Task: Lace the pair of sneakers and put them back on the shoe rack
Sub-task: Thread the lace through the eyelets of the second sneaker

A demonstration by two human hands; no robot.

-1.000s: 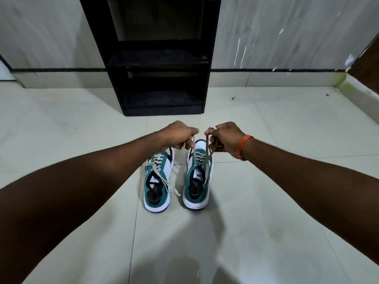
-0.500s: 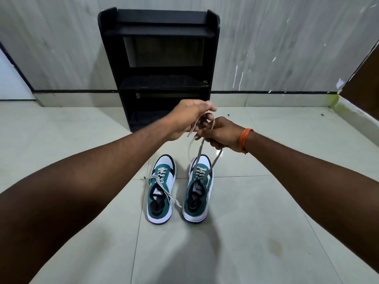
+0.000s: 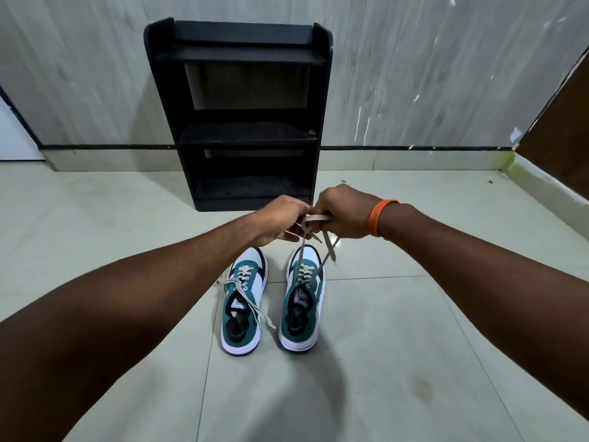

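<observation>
Floor of pale tiles bears a black shoe rack at 12 o'clock, standing against the wall. Forearms extend from 7 and 4 o'clock, converging above the shoes. Left hand and right hand, touching, both pinch the lace rising from the right sneaker, crossed between the fingers. Left sneaker stands just beside it at 9 o'clock, laces loose, toes toward the rack. Orange band circles the right wrist.

The hands hide how the lace crosses between them.
</observation>
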